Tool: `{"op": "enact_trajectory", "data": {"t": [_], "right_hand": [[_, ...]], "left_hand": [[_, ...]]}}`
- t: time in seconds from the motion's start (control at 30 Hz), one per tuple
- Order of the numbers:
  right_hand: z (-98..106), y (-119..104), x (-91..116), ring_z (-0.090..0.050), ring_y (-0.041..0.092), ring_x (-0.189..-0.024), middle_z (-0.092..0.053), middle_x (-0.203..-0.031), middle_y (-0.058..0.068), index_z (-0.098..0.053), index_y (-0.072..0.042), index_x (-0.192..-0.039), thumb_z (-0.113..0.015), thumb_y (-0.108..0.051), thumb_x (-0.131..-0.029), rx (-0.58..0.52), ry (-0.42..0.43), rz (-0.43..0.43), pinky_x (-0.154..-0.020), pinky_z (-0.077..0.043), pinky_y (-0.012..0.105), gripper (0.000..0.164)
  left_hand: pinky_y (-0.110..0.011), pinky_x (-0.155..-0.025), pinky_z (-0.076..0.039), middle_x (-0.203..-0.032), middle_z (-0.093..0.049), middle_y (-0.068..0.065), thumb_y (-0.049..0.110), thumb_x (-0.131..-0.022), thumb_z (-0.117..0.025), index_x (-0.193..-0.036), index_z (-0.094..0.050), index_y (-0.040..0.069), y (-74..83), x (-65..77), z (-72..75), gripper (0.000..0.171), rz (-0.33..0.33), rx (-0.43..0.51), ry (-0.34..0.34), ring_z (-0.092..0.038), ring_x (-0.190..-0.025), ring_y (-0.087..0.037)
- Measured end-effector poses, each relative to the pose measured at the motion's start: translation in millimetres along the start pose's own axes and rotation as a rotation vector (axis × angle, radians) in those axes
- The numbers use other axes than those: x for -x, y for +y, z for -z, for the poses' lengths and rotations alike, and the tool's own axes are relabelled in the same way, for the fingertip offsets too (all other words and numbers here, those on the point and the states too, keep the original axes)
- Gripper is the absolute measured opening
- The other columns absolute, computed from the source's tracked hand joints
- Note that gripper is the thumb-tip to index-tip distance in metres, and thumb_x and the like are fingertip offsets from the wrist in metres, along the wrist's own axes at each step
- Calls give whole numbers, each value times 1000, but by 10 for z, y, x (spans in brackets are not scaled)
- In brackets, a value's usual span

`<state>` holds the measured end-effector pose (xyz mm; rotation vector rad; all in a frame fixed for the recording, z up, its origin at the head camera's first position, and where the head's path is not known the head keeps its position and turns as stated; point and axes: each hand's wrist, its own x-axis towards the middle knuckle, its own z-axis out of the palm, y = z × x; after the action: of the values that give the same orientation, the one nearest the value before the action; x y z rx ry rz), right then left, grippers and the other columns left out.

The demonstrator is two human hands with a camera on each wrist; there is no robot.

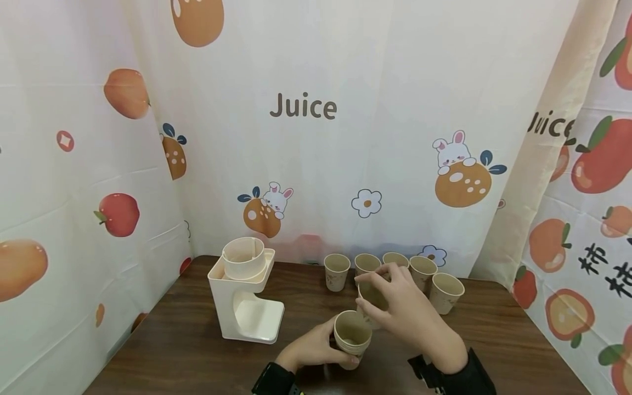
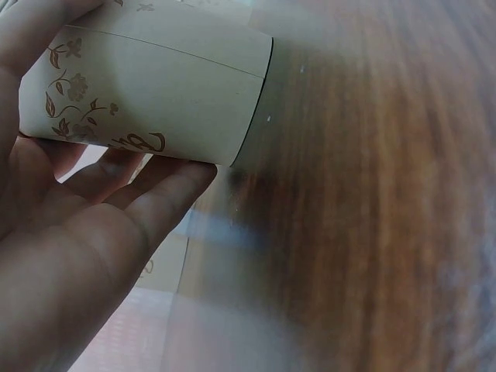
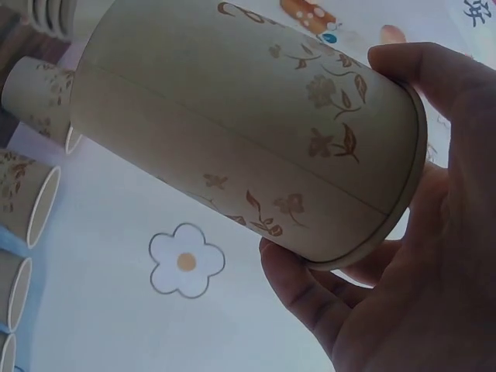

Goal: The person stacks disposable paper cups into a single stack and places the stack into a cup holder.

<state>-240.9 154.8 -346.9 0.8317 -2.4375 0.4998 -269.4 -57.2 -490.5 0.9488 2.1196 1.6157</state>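
A short stack of beige paper cups [image 1: 353, 344] is gripped low by my left hand [image 1: 312, 346], its open tops facing up. In the left wrist view, the fingers [image 2: 167, 194] wrap under the flower-printed side of the cup [image 2: 155, 85]. My right hand [image 1: 407, 302] pinches a single paper cup [image 1: 371, 300] by its rim, just behind and right of the stack. In the right wrist view, thumb and fingers [image 3: 298, 291] hold the rolled rim of this flower-printed cup [image 3: 248, 132].
Several paper cups [image 1: 337, 272] stand upright in a curved row at the back right of the dark wooden table [image 1: 173, 351]. To the left is a white stand-like appliance [image 1: 229, 307] with a round white container [image 1: 243, 266] on top. A printed curtain [image 1: 316, 153] hangs behind.
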Motion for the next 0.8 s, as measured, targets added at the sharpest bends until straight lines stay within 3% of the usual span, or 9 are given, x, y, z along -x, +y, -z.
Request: {"op": "enact_trajectory", "data": {"t": [0.4, 0.8], "right_hand": [[-98, -108, 24, -40, 10, -95, -47, -103, -9, -58, -44, -112, -64, -47, -84, -27, -39, 41, -66, -47, 33, 29], [-172, -137, 36, -40, 11, -96, -47, -106, -10, -58, -45, -114, -64, -47, -84, -49, -52, 54, -70, -48, 35, 31]], "left_hand": [[-36, -92, -43, -118, -58, 8, 33, -76, -75, -135, -36, 36, -9, -13, -2, 70, 9, -58, 28, -53, -106, -11], [-38, -93, -42, -120, -57, 10, 34, -77, -75, -136, -34, 38, 12, -5, 0, 72, 11, -72, 28, -52, -107, -8]]}}
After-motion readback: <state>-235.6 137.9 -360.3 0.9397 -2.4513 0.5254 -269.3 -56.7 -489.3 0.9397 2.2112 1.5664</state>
